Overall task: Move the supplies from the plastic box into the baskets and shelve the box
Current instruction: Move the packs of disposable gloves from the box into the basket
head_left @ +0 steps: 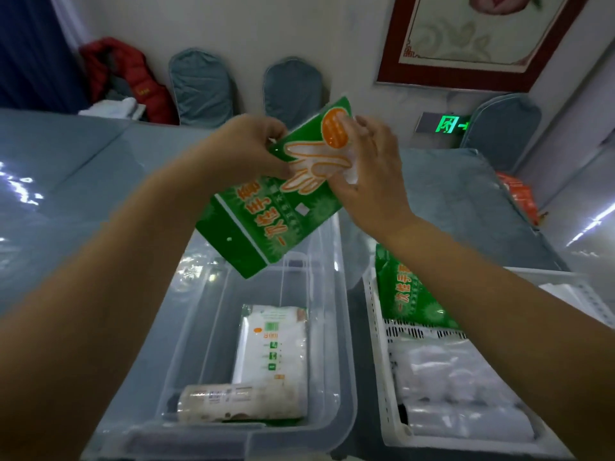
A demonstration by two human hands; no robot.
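The clear plastic box [213, 327] stands at 6 o'clock, its rim just beside the white basket [376, 344] at 4 o'clock; open room lies above both. The green glove pack [266, 207] is held tilted above the far rim of the box. The left hand [246, 148] has its grip closed on the pack's left edge; the right hand [369, 171] lies flat on its right side. A white pack [273, 344] and a roll [243, 402] lie inside the box. The grey bench [83, 181] carries everything; chairs [199, 84] stand at 12 o'clock.
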